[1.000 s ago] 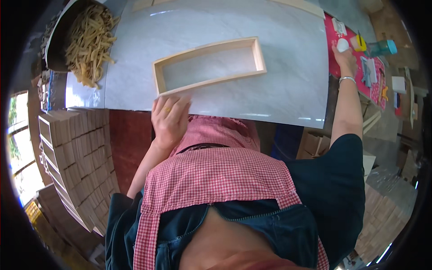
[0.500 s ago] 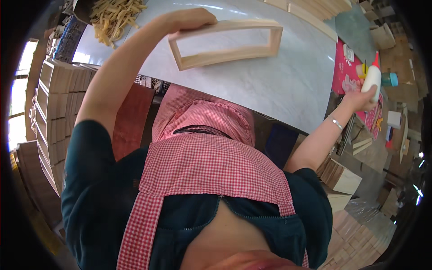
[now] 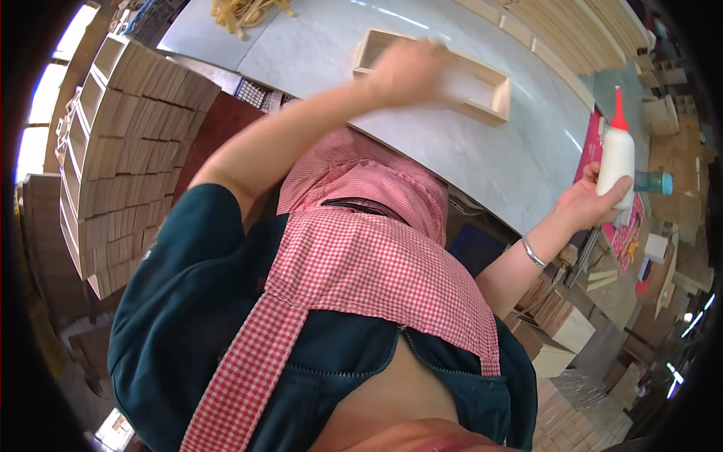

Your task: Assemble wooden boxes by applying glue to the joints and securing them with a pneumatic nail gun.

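Observation:
A rectangular frame of pale wood lies on the grey-white marbled table. My left hand, smeared by motion, is over the middle of the frame and hides part of it. Whether its fingers touch the wood or hold anything cannot be made out. At the table's right edge, my right hand is wrapped round a white squeeze bottle. The bottle stands upright in my grip, its pointed red nozzle uppermost.
Long pale wooden strips are stacked along the far right of the table. Yellowish curled strips lie at the far left. Stacked wooden boxes rise on my left. A teal-lidded jar is beyond the bottle.
The frame, earlier held tilted at its left end, now lies farther right on the table. My left hand has moved right to its middle. The bottle has turned more upright.

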A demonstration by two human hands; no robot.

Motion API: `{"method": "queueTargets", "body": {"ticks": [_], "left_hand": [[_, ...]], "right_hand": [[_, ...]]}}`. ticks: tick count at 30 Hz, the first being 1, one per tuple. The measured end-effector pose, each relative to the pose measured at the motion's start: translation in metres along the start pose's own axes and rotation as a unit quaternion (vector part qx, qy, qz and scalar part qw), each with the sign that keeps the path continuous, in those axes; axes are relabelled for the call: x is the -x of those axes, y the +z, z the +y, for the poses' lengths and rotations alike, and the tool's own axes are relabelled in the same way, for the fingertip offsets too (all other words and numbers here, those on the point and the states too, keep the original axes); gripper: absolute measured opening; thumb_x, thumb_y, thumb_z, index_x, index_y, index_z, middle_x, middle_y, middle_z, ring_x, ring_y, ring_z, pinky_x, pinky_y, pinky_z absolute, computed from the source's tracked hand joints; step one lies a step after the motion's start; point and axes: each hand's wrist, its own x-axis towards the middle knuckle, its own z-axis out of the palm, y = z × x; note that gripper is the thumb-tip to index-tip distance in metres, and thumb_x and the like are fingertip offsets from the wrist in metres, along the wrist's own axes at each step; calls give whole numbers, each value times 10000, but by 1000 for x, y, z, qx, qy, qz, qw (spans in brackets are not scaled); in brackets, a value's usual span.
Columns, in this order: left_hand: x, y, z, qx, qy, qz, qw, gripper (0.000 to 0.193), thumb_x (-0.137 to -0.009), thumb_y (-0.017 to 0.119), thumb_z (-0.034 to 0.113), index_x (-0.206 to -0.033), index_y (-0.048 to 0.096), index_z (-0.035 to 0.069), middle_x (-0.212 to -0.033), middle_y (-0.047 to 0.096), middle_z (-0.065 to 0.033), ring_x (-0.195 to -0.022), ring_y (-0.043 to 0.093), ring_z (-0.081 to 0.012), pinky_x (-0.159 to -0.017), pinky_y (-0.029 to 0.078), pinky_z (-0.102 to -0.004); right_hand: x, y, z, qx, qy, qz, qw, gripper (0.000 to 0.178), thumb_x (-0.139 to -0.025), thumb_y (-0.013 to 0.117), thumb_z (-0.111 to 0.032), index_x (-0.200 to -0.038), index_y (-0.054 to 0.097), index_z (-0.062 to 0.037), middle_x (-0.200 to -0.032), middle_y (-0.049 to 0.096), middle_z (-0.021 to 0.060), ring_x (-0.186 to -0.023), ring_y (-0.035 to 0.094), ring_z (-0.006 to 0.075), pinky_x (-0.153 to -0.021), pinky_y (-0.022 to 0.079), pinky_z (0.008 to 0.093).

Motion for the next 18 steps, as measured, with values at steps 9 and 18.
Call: {"method": "queueTargets", "body": {"ticks": [9, 18], "left_hand": [[60, 39, 17, 17, 42, 23, 999, 443, -897, 655, 203, -1335, 624, 152, -1293, 597, -68, -1268, 532, -261, -1196, 318, -517], [99, 60, 12, 48, 97, 152, 982, 472, -885, 653, 278, -1329, 623, 123, -1368, 539, -104, -1344, 472, -295, -1246, 261, -534]], "right_hand": [[99, 74, 21, 37, 167, -248, 954, 453, -936, 720, -252, -1243, 518, 13, -1021, 615, 188, -590, 606, 189, -498, 492, 255], [143, 103, 66, 107, 147, -411, 893, 492, -874, 796, -245, -1231, 538, -26, -1089, 616, 143, -824, 631, 206, -674, 549, 297]]}}
